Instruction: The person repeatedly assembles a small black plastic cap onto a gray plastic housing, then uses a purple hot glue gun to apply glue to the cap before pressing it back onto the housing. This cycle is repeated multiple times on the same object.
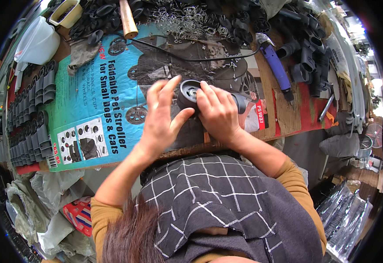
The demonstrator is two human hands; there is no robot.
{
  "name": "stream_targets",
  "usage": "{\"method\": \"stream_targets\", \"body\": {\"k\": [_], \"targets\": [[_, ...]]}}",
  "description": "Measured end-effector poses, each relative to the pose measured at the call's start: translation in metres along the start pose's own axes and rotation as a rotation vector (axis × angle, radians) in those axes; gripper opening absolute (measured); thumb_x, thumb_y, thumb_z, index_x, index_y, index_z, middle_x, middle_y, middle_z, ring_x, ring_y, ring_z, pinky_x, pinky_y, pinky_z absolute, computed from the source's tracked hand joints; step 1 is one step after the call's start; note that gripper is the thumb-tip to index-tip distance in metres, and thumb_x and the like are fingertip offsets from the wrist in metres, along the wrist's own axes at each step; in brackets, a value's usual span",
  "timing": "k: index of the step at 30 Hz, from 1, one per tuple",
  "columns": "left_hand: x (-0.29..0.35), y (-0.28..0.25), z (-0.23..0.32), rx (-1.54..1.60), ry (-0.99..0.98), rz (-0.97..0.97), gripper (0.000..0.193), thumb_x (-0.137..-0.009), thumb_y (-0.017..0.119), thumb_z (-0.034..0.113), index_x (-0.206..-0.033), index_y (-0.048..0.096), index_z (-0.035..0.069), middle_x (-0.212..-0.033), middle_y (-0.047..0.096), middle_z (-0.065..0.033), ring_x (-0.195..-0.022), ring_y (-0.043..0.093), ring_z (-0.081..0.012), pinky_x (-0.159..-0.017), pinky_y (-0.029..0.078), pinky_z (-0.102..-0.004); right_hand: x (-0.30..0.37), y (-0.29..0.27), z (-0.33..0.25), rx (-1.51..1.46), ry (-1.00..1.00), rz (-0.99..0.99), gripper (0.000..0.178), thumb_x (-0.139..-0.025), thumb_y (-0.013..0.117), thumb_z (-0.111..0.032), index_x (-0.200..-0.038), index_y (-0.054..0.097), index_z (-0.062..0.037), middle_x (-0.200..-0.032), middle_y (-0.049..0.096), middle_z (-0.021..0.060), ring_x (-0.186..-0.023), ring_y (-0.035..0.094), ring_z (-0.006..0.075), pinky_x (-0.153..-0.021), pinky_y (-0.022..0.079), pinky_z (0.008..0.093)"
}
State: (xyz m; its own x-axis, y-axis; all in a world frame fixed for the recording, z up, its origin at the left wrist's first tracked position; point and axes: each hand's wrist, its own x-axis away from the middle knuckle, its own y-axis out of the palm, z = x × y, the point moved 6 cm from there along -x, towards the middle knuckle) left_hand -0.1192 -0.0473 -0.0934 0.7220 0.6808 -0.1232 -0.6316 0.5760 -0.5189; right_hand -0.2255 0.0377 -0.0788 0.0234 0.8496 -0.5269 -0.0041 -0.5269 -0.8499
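My right hand (217, 109) is closed around a small black wheel (188, 94), its fingers over the right side of the rim. A grey plastic housing (240, 103) shows past the knuckles; whether it is joined to the wheel is hidden. The wheel's open face, with a metal centre, is turned up. To its left, my left hand (158, 115) is open, thumb and fingers spread and slightly blurred, with the thumb close to the wheel's lower edge. Beneath both hands lies a printed cardboard sheet (79, 127) on the workbench.
A blue power screwdriver (275, 65) lies at right, near grey plastic housings (307, 59). Loose metal springs (178, 19) and a wooden handle (128, 19) are at the back. Rows of grey wheel assemblies (42, 90) stand at left, below a white tub (38, 41). A black cable (191, 58) crosses the sheet.
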Motion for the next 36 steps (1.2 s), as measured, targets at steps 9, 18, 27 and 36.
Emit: {"method": "stream_targets", "body": {"k": [9,18,27,36], "targets": [[-0.001,0.031,-0.027,0.191,0.061,0.309,0.049,-0.091,0.063,0.042,-0.111,0.06,-0.003,-0.121,0.056,-0.0225,-0.117,0.053,-0.0358,-0.1,0.041,-0.0424,0.026,0.003,-0.025,-0.299,0.054,-0.146,0.032,-0.076,0.064,-0.008,-0.104,0.067,0.0066,-0.116,0.063,0.024,-0.09,0.065,0.0313,-0.077,0.054,0.0353],[-0.012,0.026,-0.026,0.163,0.097,0.2,0.04,-0.075,0.077,0.024,-0.104,0.061,0.002,-0.109,0.061,-0.0166,-0.105,0.06,-0.0339,-0.09,0.049,-0.0401,0.031,0.064,0.035,-1.4,0.995,-0.494,0.028,-0.097,0.059,-0.018,-0.118,0.062,0.0009,-0.094,0.066,0.006,-0.08,0.06,0.0084,-0.07,0.051,0.0252],[-0.015,0.024,-0.023,0.152,0.082,0.067,0.048,-0.067,0.08,0.018,-0.107,0.059,0.003,-0.113,0.058,-0.0168,-0.11,0.056,-0.033,-0.094,0.047,-0.0409,0.0,0.052,0.056,-1.029,0.744,-0.572,0.02,-0.088,0.066,-0.017,-0.102,0.07,-0.0027,-0.087,0.069,0.0126,-0.08,0.066,0.0176,-0.072,0.051,0.0322],[-0.025,0.036,-0.021,0.233,0.017,0.058,0.049,-0.067,0.08,0.017,-0.11,0.06,0.005,-0.115,0.054,-0.0163,-0.11,0.053,-0.0316,-0.096,0.044,-0.0393,-0.102,0.101,0.118,-0.325,0.228,-0.287,0.013,-0.081,0.066,-0.018,-0.085,0.074,-0.0085,-0.087,0.066,0.0079,-0.094,0.06,0.028,-0.088,0.047,0.0386]]}}
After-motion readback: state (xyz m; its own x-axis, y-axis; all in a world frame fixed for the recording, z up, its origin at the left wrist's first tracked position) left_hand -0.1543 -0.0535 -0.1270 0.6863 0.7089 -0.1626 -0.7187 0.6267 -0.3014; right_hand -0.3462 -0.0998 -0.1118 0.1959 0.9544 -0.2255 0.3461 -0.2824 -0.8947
